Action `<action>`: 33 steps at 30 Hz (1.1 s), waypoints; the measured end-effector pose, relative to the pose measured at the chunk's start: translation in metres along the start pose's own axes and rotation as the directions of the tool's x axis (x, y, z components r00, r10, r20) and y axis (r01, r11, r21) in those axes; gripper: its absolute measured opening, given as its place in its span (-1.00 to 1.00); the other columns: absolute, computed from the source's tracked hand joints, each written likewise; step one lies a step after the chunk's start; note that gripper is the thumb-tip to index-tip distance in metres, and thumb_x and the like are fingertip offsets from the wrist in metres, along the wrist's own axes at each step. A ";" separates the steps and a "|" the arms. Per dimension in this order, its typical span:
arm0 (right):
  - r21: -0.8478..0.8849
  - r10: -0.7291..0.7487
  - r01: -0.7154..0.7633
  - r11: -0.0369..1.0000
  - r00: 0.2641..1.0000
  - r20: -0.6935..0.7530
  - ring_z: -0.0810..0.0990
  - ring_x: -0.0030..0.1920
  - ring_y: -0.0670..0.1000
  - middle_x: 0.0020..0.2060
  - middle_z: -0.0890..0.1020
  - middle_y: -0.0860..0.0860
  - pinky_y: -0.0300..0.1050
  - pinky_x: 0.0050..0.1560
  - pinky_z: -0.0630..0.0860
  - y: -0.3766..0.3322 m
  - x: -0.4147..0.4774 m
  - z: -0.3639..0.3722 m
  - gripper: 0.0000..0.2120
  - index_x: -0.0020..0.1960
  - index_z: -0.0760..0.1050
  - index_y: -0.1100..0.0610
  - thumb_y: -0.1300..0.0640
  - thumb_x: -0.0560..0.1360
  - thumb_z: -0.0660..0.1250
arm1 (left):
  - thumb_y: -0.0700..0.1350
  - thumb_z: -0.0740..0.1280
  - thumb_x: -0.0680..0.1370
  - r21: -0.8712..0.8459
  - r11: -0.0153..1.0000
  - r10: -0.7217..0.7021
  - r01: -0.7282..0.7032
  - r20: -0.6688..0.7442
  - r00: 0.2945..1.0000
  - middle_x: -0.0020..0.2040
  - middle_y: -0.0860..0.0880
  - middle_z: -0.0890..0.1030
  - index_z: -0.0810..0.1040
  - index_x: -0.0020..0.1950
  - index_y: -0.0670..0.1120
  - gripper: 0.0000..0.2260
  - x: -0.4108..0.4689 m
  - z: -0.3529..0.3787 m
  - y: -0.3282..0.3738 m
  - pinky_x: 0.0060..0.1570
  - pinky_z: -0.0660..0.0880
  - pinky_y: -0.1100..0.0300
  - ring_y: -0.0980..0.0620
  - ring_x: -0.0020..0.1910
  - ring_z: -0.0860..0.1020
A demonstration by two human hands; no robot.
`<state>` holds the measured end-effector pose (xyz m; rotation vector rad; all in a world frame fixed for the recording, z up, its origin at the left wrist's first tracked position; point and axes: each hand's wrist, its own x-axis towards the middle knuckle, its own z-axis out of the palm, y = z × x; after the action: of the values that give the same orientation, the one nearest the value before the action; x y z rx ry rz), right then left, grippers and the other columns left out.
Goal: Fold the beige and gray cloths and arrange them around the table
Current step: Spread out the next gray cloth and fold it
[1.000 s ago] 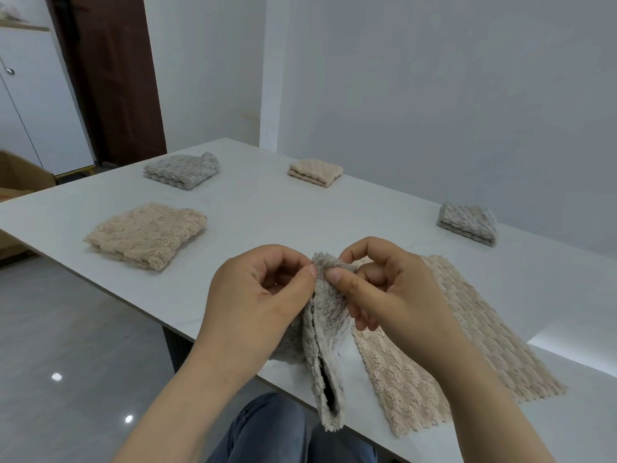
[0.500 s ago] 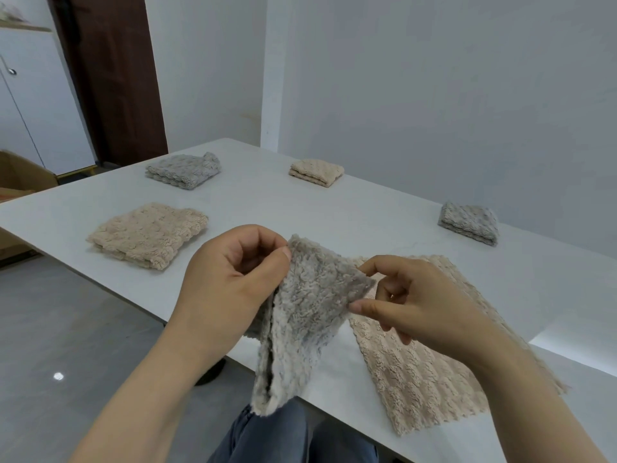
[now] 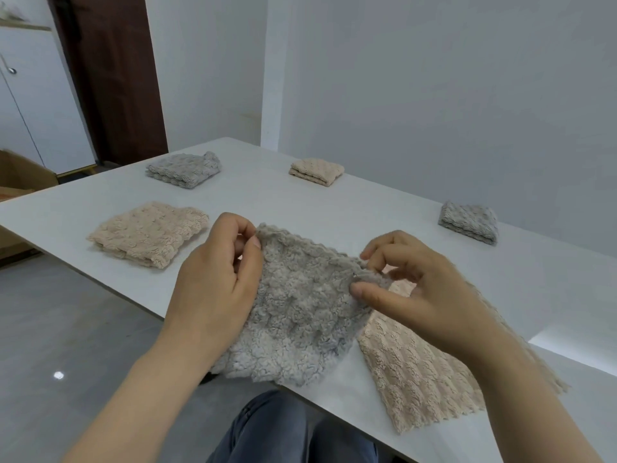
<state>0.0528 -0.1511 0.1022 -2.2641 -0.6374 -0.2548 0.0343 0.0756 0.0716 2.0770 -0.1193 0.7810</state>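
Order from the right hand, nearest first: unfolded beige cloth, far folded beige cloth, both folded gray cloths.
1. Unfolded beige cloth, beneath the right hand.
2. Right folded gray cloth, wall side.
3. Far folded beige cloth, middle.
4. Left folded gray cloth, far corner.

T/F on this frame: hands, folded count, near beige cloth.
1. The left hand and right hand both pinch the held gray cloth. True.
2. Four folded cloths lie on the table. True: far gray cloth, right gray cloth, far beige cloth, left beige cloth.
3. The near beige cloth is folded. False: it lies spread flat.
4. The held gray cloth rests flat on the table. False: the hands hold it up.
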 end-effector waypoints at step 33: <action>-0.179 0.152 -0.129 0.975 0.981 0.122 0.44 0.16 -0.28 0.09 0.43 -0.32 -0.36 0.11 0.41 0.042 -0.071 0.059 -0.62 0.16 0.46 -0.19 -0.12 0.37 0.41 | -0.03 0.25 0.58 0.045 0.955 -0.286 0.294 0.413 0.865 0.14 0.09 0.48 0.46 0.22 0.00 -0.78 -0.021 0.064 -0.070 0.02 0.27 0.26 0.17 0.11 0.39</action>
<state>0.0133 -0.1594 0.0097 -2.4951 -0.5376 -0.0897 0.0743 0.0639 -0.0166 2.1490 -0.0439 0.1442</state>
